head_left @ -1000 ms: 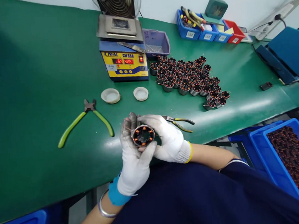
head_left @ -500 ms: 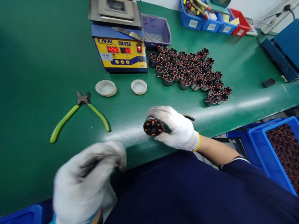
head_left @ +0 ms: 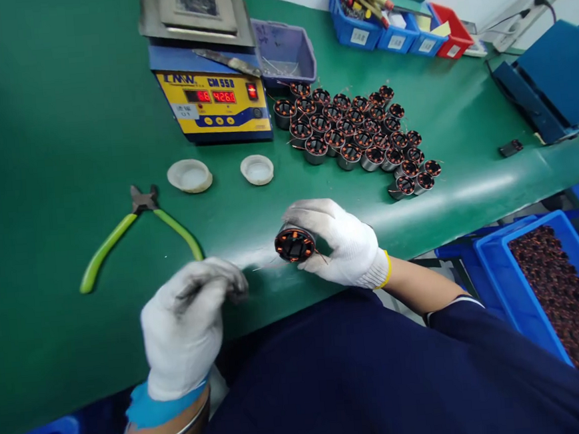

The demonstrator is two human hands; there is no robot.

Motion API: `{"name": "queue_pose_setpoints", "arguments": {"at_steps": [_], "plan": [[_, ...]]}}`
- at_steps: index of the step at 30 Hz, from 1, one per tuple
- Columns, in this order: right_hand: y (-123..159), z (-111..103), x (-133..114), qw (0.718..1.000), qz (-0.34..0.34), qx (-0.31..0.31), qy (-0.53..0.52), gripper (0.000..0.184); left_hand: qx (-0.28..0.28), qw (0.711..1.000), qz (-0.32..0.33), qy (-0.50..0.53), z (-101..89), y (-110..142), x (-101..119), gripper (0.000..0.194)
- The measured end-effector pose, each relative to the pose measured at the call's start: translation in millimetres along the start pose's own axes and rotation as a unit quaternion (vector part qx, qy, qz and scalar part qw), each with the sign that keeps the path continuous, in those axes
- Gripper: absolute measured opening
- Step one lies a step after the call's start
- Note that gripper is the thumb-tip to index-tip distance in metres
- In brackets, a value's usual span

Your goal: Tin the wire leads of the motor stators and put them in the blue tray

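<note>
In my gloved right hand (head_left: 344, 243) is a motor stator (head_left: 296, 244), a dark metal cylinder with copper windings. Its open end faces me, and thin wire ends stick out at its sides. My gloved left hand (head_left: 190, 318) is just left of the stator, apart from it. Its thumb and fingers are pressed together in a pinch near a loose wire end; whether anything lies between the fingertips is hidden. Cutting pliers (head_left: 144, 200) with green handles lie spread on the table beyond my left hand. Two small white dishes (head_left: 190, 176) (head_left: 257, 170) stand farther back.
Several stators (head_left: 347, 129) stand grouped on the green table (head_left: 42, 196). Behind are a CM558 heating unit (head_left: 213, 102), a purple bin (head_left: 284, 50) and blue bins (head_left: 358, 31). A blue crate (head_left: 491, 261) of copper-coloured parts is at lower right.
My left hand has moved right and slightly up, closer to the stator, with its fingers still pinched. My right hand keeps hold of the stator. The camera view has shifted a little.
</note>
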State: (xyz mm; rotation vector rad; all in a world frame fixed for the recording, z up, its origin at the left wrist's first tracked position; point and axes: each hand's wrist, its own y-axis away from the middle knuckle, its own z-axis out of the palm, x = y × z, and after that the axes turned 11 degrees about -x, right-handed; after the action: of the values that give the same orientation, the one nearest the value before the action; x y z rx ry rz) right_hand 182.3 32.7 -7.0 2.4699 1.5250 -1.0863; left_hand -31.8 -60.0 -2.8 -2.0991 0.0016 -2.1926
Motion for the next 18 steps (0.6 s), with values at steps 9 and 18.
{"name": "queue_pose_setpoints", "arguments": {"at_steps": [9,18], "plan": [[-6.5,2.1,-6.6,0.995,-0.068,0.071,-0.003,0.044,0.023,0.989,-0.053,0.138,28.5,0.1,16.1,0.039],[-3.6,5.9,-3.3,0.998,-0.035,0.057,-0.011,0.051,0.116,0.986,0.009,-0.117,21.2,-10.4,8.2,0.024]]}}
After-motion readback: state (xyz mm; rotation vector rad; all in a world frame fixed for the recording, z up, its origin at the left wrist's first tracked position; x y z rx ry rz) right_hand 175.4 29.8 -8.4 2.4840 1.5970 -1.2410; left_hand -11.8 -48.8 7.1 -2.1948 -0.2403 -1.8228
